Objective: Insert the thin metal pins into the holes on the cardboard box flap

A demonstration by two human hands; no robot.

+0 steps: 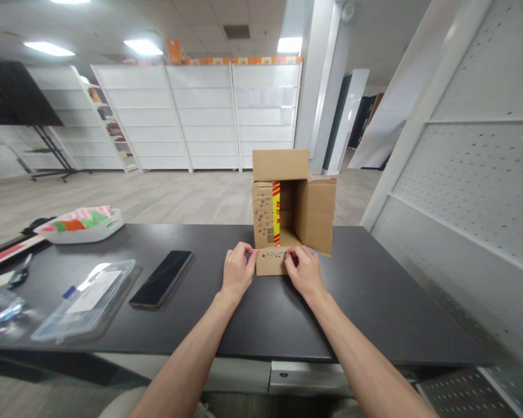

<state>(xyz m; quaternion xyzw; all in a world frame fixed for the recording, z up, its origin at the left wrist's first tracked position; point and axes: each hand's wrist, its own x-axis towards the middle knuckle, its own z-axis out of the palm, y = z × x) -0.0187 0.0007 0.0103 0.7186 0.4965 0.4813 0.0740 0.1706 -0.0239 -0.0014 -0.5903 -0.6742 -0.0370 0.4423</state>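
An open cardboard box (316,209) lies on its side on the dark table, with its flaps spread and its opening facing me. Small grey round metal pieces dot its left flap (262,215), beside a strip of yellow and red tape (276,215). More of them form a row along the lower flap (270,267). At that flap's left edge, my left hand (237,270) is closed, thumb and fingertips pinching the cardboard edge. My right hand (305,270) is closed in a pinch at the right end of the row. Whatever sits between its fingertips is too small to make out.
Left of my hands lie a black phone (162,278) and a clear plastic case (87,299). Further left are a crumpled clear plastic bag (0,305) and a white basket (82,232) with colourful contents. A white perforated panel (479,191) stands along the right side.
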